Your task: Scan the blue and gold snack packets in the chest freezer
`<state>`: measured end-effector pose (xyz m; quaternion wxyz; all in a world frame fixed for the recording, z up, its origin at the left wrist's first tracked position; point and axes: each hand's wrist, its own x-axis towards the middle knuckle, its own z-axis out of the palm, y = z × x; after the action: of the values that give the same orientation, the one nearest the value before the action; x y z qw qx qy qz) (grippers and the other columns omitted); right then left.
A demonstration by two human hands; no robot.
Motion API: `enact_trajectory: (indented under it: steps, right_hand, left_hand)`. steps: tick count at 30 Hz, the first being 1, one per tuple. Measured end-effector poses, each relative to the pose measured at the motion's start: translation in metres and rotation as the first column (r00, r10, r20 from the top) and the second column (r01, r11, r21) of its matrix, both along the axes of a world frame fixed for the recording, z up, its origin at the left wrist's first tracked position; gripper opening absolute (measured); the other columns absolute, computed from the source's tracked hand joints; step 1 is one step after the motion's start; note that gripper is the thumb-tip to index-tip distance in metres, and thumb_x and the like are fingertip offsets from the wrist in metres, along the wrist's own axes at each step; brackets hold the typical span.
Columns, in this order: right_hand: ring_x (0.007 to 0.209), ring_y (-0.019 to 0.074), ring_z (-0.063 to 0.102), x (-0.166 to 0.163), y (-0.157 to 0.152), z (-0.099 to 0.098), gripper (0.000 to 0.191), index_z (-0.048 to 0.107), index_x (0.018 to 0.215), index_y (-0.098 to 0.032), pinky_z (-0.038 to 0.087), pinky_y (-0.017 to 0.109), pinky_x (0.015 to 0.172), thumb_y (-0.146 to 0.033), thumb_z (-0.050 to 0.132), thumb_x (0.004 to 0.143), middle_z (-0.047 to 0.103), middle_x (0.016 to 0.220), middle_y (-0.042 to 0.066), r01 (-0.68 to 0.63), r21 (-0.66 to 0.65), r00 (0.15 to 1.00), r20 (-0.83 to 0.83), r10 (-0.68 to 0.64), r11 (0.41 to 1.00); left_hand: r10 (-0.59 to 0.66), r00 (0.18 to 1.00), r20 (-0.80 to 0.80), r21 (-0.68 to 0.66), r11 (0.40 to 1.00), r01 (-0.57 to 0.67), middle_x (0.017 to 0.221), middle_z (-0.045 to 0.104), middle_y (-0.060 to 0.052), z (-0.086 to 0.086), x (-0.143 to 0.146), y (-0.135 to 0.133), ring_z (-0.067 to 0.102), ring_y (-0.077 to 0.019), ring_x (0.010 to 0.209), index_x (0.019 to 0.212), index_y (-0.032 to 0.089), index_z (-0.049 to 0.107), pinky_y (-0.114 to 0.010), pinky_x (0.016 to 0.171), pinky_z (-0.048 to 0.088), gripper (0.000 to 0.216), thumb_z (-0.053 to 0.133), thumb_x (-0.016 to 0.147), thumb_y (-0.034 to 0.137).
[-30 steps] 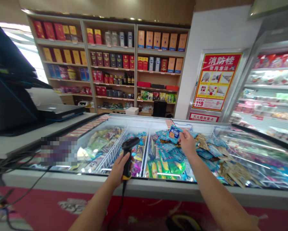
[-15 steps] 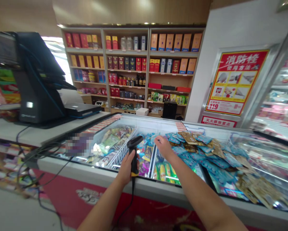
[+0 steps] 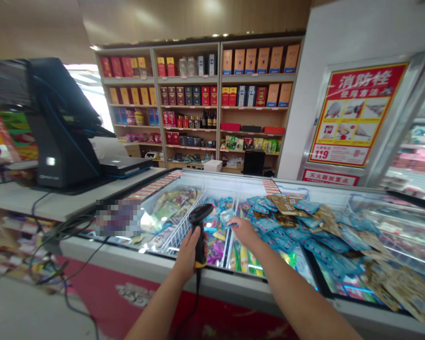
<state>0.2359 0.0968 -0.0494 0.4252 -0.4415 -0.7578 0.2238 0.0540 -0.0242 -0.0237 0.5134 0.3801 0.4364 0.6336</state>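
My left hand (image 3: 188, 250) is closed round the handle of a black barcode scanner (image 3: 199, 226), held upright over the front rim of a glass-topped chest freezer (image 3: 212, 276). My right hand (image 3: 244, 230) holds a small blue packet (image 3: 228, 216) just in front of the scanner head, pinched in its fingers. To the right of that hand, a heap of blue and brown packets (image 3: 300, 224) lies on the freezer's glass lid.
A black checkout terminal (image 3: 61, 134) stands on the white counter (image 3: 56, 203) at left, with cables (image 3: 61, 236) hanging over its edge. Shelves of boxed goods (image 3: 198, 99) line the back wall. A red poster (image 3: 354, 115) and a chilled display case (image 3: 418, 146) stand at right.
My right hand has put down the blue packet from the far pile, swung left and now holds a packet before the scanner. The view has turned left.
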Motion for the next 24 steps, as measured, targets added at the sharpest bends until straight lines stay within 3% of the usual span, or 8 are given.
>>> enact_trajectory:
  steps: [3,6,11,15,24]
  right_hand:
    - [0.084,0.0212,0.068,-0.001,0.005,-0.002,0.017,0.071,0.085,-0.021,0.051,0.033,0.082,-0.018,0.055,0.08,0.074,0.088,0.003,0.039,-0.016,0.999,-0.018,-0.04,0.999]
    - [0.083,0.0206,0.066,-0.002,0.008,-0.003,0.017,0.068,0.082,-0.021,0.051,0.033,0.082,-0.014,0.054,0.077,0.071,0.084,0.004,0.146,-0.01,0.988,-0.045,-0.146,0.989]
    - [0.112,0.0266,0.059,-0.009,0.009,0.0,0.038,0.066,0.099,-0.018,0.045,0.04,0.1,-0.004,0.053,0.066,0.062,0.116,0.013,0.296,0.105,0.951,-0.129,-0.282,0.95]
    - [0.12,0.0303,0.055,-0.017,0.011,0.003,0.052,0.062,0.117,-0.017,0.042,0.044,0.103,-0.002,0.052,0.068,0.06,0.123,0.015,0.296,0.049,0.949,-0.125,-0.288,0.954]
    - [0.093,0.0244,0.061,-0.013,0.014,-0.003,0.025,0.064,0.09,-0.021,0.048,0.037,0.088,-0.008,0.055,0.071,0.063,0.097,0.008,0.342,0.069,0.936,-0.118,-0.332,0.937]
  left_hand:
    - [0.022,1.0,-0.012,0.017,1.0,-0.022,0.047,0.054,0.003,0.001,0.001,-0.002,0.048,-0.0104,0.039,0.079,0.018,0.056,-0.02,0.038,0.035,0.051,0.065,0.072,0.068]
    - [0.032,0.999,-0.015,0.01,0.999,-0.031,0.048,0.054,0.003,0.003,0.003,-0.003,0.048,-0.0106,0.039,0.08,0.018,0.057,-0.02,0.038,0.036,0.051,0.065,0.072,0.067]
    - [-0.025,0.999,-0.04,-0.009,1.0,0.024,0.047,0.053,0.002,0.005,0.002,0.001,0.047,-0.0104,0.038,0.077,0.018,0.057,-0.021,0.037,0.036,0.051,0.065,0.072,0.068]
    - [-0.051,0.997,-0.053,-0.016,0.999,0.05,0.047,0.054,0.002,0.002,0.001,0.005,0.047,-0.0102,0.038,0.075,0.017,0.057,-0.021,0.038,0.037,0.052,0.065,0.072,0.069]
    - [-0.056,0.997,-0.045,-0.032,0.998,0.054,0.048,0.053,0.002,0.003,0.001,0.003,0.047,-0.0096,0.038,0.075,0.017,0.058,-0.02,0.038,0.035,0.051,0.069,0.07,0.067]
